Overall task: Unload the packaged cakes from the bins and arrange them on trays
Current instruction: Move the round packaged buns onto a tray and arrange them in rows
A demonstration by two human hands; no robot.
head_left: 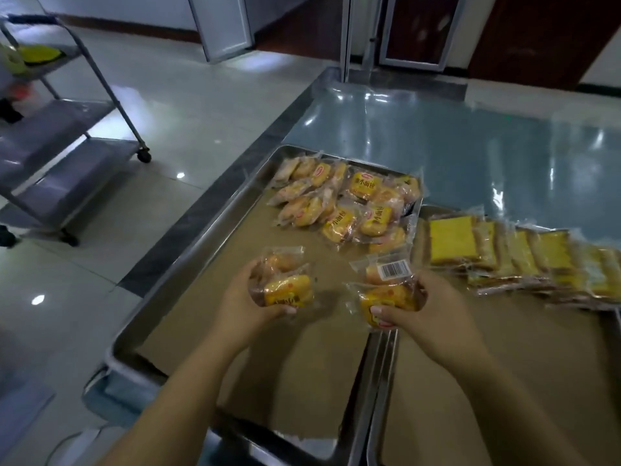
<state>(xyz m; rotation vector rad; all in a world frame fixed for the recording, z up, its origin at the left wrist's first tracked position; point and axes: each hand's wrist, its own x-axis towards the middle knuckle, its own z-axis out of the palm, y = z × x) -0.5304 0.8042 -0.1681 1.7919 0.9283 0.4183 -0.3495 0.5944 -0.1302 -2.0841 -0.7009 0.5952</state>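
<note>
Two steel trays lined with brown paper lie side by side, a left tray [188, 250] and a right tray [383, 391]. My left hand [245, 304] grips two wrapped round cakes [285, 280] above the left tray's middle. My right hand [426, 311] is closed on two more wrapped cakes [386, 287], one showing a barcode label, over the seam between the trays. Several wrapped round cakes [349, 203] lie piled at the left tray's far right corner. A row of wrapped square yellow cakes [504, 253] overlaps along the right tray's far edge. No bin is in view.
The trays rest on a glossy blue-grey table [437, 136] whose left edge runs diagonally beside a tiled floor [161, 105]. A wheeled steel cart [67, 122] with shelves stands at the far left. Metal door frames [369, 38] rise behind the table.
</note>
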